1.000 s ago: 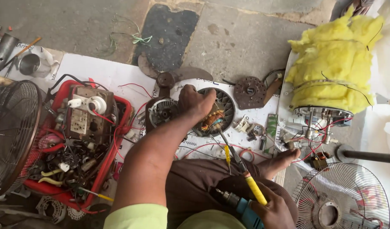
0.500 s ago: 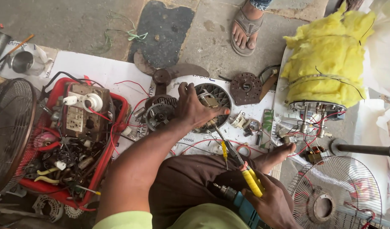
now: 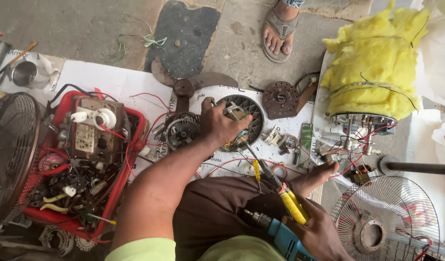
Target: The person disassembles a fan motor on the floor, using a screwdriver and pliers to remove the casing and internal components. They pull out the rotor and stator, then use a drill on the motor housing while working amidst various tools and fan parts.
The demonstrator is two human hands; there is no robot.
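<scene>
Fan-motor repair on the floor, seen from above. The left hand (image 3: 221, 126) reaches forward, its fingers (image 3: 242, 122) clenched over a small part at the rim of the round motor housing (image 3: 249, 113), which lies on a white sheet (image 3: 116, 82) just beside a second, darker motor (image 3: 181, 131) and a brown fan blade (image 3: 196, 82). The right hand (image 3: 319, 232), low in the view near the person's lap, grasps a yellow-handled screwdriver (image 3: 292, 205); its shaft runs up and left so that the tip meets the housing just below the left hand. A blue drill (image 3: 280, 234) lies against the same hand; whether it is gripped too cannot be told. The step in hand appears to be working a fastener or winding part at the housing edge, one hand steadying, the other driving. The next move would call for keeping the tip seated while the left hand holds the housing from turning. To the left, a red crate (image 3: 128, 169) of parts; to the right, a wire guard (image 3: 377, 217).
</scene>
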